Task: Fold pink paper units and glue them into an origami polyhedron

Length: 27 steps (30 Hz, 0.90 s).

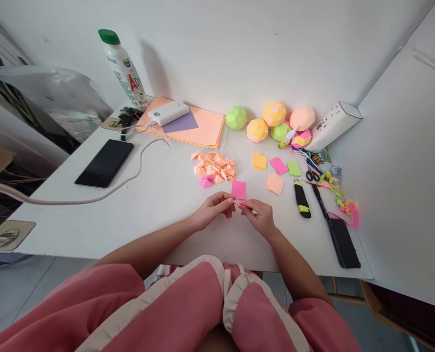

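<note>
Between my two hands is a small folded piece of pink paper (240,205), seen nearly edge-on. My left hand (217,208) pinches its left end, and my right hand (258,215) grips the right end between thumb and fingers. Just beyond the fingertips lies a flat pink paper square (239,189). Farther back is a heap of folded peach paper units (215,167), with a folded pink unit (206,181) at its near edge. To the right lie small stacks of paper squares: orange (260,161), pink (279,165), green (294,168) and peach (275,184).
Several faceted paper balls (274,114) sit along the wall. At right are a utility knife (302,199), scissors (312,175), a pen (320,200) and a black case (344,243). Leftward are a phone (104,163), a white cable (141,164), a power bank (169,113) and a bottle (125,71).
</note>
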Available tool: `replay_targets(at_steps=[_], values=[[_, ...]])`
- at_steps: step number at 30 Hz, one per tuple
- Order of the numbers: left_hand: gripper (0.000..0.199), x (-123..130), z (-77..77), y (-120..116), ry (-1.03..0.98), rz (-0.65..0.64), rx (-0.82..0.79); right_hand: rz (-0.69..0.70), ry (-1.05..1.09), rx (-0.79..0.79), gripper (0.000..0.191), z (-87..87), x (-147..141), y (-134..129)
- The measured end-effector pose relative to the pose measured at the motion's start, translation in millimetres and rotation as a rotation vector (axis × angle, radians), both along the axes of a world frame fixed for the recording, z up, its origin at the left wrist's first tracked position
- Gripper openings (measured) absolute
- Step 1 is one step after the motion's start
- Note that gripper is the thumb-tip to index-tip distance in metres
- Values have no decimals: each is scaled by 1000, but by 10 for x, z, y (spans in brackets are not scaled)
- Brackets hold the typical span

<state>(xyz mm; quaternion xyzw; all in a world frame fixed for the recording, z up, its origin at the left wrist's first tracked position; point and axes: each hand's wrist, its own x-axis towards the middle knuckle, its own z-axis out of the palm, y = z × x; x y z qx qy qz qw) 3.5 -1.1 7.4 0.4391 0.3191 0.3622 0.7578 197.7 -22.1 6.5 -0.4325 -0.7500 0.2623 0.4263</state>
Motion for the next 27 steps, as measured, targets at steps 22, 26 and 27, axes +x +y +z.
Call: replay_targets(at_steps=[22,26,27], values=[[32,21,-48,26,113,52,-29,-6,-54,64,35,-67,-19,-7],[32,23,-28,34,159,119,-21,62,-16,46,37,-76,-10,1],[33,22,-20,31,171,125,-14,73,-29,51,30,-78,-5,8]])
